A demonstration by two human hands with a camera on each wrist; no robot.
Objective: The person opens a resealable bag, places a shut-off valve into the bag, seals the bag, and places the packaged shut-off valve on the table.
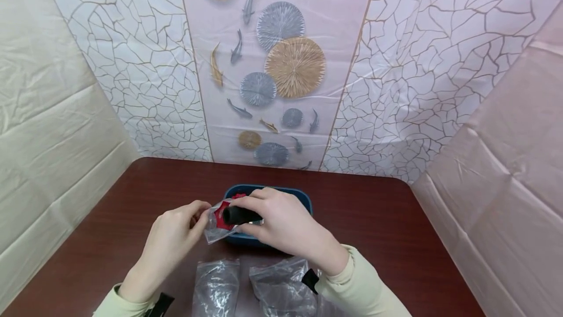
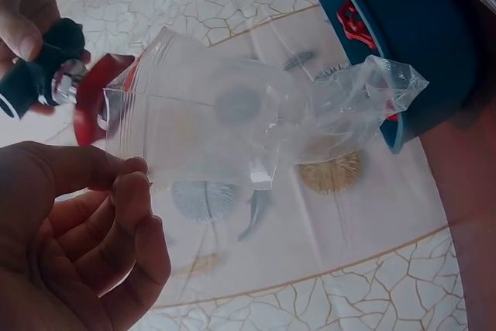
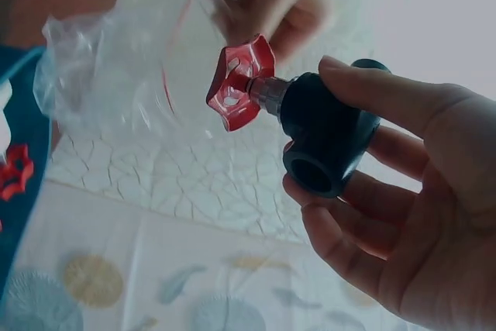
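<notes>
My right hand (image 1: 288,221) grips a dark stop valve (image 3: 322,125) by its body, thumb on one side and fingers beneath. The valve's red handwheel (image 3: 240,83) points at the mouth of a clear zip bag (image 2: 209,114). In the left wrist view the wheel overlaps the bag's zip edge. Between thumb and fingertips, my left hand (image 1: 173,234) pinches that edge of the bag. The bag hangs sideways, its far end crumpled, over the near left part of a blue bin (image 1: 308,203).
Inside the bin, more red handwheels (image 3: 15,172) show. Two clear zip bags (image 1: 216,287) (image 1: 286,290) lie on the brown table (image 1: 369,229) in front of it, the right one partly behind my forearm. Patterned cloth walls (image 1: 154,63) stand behind and at the sides.
</notes>
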